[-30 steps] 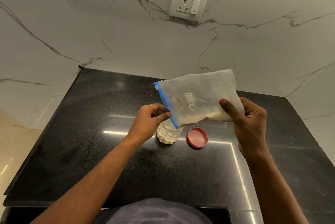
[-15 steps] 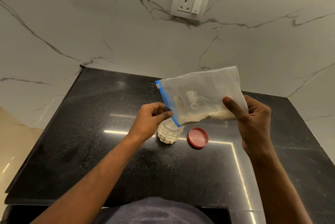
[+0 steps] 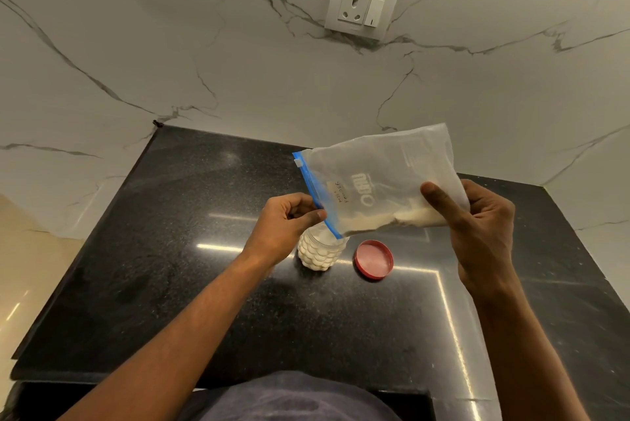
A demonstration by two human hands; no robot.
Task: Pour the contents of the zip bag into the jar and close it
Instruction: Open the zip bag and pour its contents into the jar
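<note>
Head: jar (image 3: 319,255) partly behind zip bag (image 3: 381,178)

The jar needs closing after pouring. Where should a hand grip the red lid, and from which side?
Probably the rim of the red lid, pinched across from above: it lies flat on the black countertop, hollow side up, right of the jar. It would need flipping before closing.

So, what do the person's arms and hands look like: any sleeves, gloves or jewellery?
The left forearm and the right forearm are bare, no sleeve in view. The left hand and the right hand wear no glove; no ring, watch or bracelet shows. A dark grey-blue cloth garment appears at the bottom edge.
</note>
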